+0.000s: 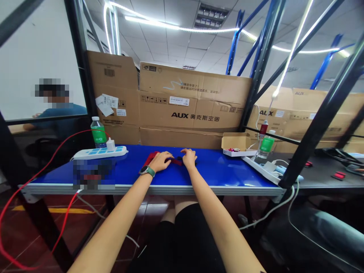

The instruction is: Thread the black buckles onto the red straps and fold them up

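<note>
Both my hands rest on the blue table (216, 172) near its middle. My left hand (160, 161), with a watch on the wrist, has its fingers curled down on a red and black strap-like item (150, 157). My right hand (189, 157) is closed on the dark end of the same item, a little to the right. The item is small and mostly covered by my fingers, so I cannot make out what it is.
A white power strip (99, 152) and a green-labelled bottle (98, 132) stand at the left back. A small open cardboard box (237, 146), another bottle (266, 146) and a second power strip (263, 168) sit at the right. Large cardboard boxes (193, 106) wall the back. A person sits beyond the left frame.
</note>
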The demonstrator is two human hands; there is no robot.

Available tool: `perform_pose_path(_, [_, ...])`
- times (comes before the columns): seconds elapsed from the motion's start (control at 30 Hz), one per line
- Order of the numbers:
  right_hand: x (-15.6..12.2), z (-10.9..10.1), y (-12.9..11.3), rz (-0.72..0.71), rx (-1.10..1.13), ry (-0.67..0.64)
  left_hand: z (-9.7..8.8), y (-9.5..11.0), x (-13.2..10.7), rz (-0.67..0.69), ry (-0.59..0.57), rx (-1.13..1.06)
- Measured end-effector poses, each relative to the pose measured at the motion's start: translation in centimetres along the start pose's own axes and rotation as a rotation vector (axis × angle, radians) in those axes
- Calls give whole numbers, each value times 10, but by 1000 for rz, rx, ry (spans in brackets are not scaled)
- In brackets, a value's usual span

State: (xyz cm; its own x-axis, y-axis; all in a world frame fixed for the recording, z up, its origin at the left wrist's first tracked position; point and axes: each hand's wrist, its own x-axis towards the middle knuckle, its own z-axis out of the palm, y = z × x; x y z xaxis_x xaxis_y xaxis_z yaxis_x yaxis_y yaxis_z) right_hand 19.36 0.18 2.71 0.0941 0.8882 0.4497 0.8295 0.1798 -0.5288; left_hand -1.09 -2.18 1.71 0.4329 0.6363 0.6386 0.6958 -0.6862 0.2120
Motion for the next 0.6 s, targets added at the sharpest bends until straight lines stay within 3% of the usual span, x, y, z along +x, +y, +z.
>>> perform_pose_path(0.1, [2, 5, 4, -76, -128, -125, 3, 3, 0, 64, -97, 47])
perform_pose_path(0.23, [6, 9, 6, -162, -253, -232, -1, 8, 1, 84, -105, 179])
perform_pose_path(0.47, [3, 8, -3, -353, -355, -221, -2, 28, -1, 130, -169, 163])
perform_pose_path(0.6, [-2, 6, -11, -358, -360, -191, 0, 24, 0, 162, -209, 43])
